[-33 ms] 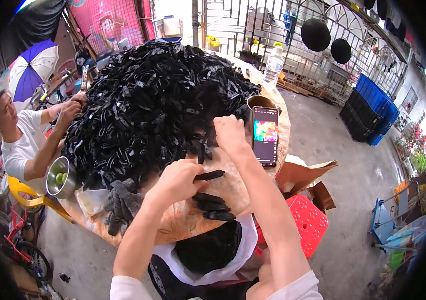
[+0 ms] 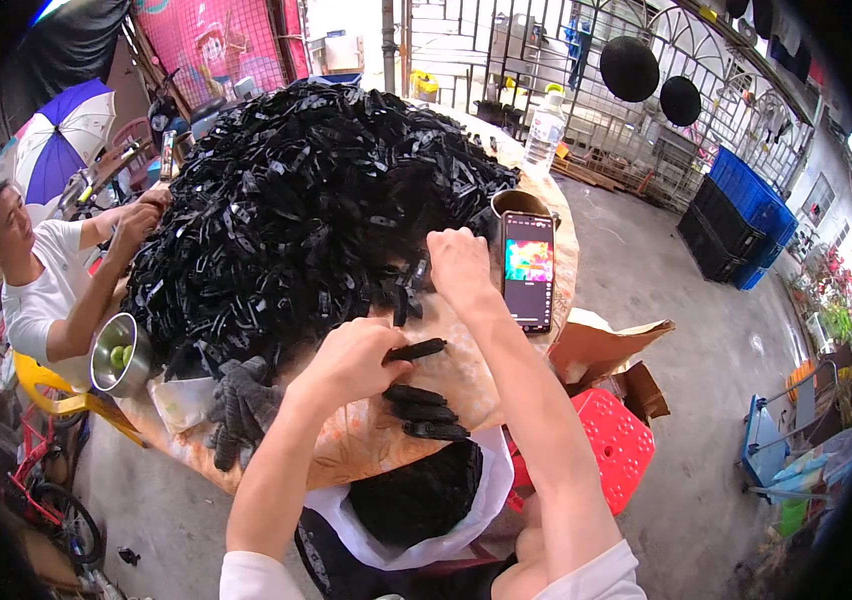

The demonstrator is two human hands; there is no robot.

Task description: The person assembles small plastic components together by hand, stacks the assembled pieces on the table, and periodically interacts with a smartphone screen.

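A large heap of slim black plastic pieces, some glossy, covers most of the round table. My left hand is closed on one slim black piece, which sticks out to the right past the fingers. Just below it, several like pieces lie side by side near the table edge. My right hand is curled closed at the heap's right front edge, beside a few loose pieces; what its fingers hold is hidden.
A lit phone leans by a can. Grey gloves lie left. Below the edge sits a white sack of black pieces; right, a red stool. A person works at the left beside a metal bowl.
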